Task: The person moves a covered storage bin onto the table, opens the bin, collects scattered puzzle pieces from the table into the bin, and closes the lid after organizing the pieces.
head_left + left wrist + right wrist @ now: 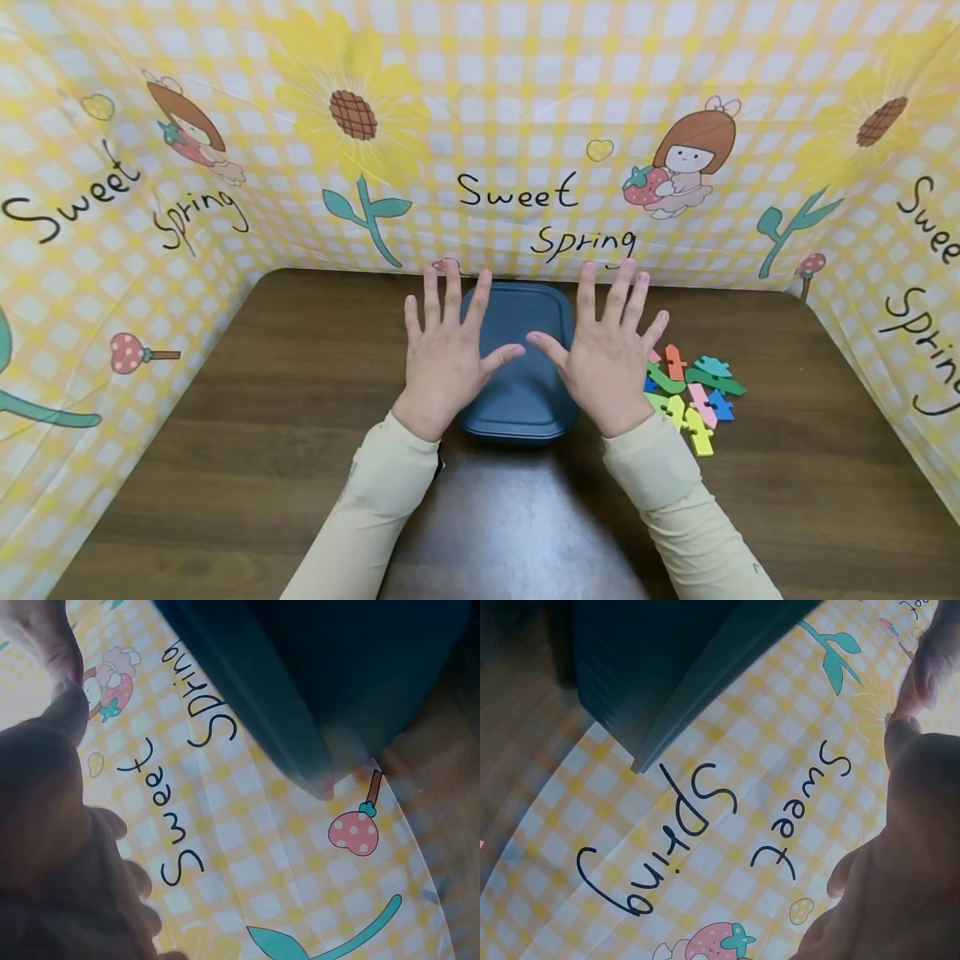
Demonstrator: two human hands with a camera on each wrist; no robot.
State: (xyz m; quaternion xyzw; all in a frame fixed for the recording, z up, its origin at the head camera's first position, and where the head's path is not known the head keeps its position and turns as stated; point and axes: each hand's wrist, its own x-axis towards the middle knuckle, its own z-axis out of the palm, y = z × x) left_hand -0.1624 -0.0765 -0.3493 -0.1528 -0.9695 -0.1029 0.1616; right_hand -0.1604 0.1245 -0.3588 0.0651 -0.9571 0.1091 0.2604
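Observation:
A dark blue lidded box (517, 400) with rounded corners sits on the table. My left hand (446, 362), fingers spread and straight, appears over the box's left edge in the head view. Mirroring it, my right hand (609, 362) is spread over the right edge, thumb pointing inward. Both hands hold nothing, and their backs face the head camera. In the left wrist view the box (322, 682) looms dark beside my left hand (52, 840). The right wrist view has the box's side (645, 682) at upper left and my right hand (922, 817) at right.
Several colourful puzzle pieces (701, 404) with knobs and notches lie in a loose pile right of the box, partly hidden by my right hand. A yellow checked cloth (517, 125) with printed flowers surrounds the brown wooden table (247, 450) at the back and sides.

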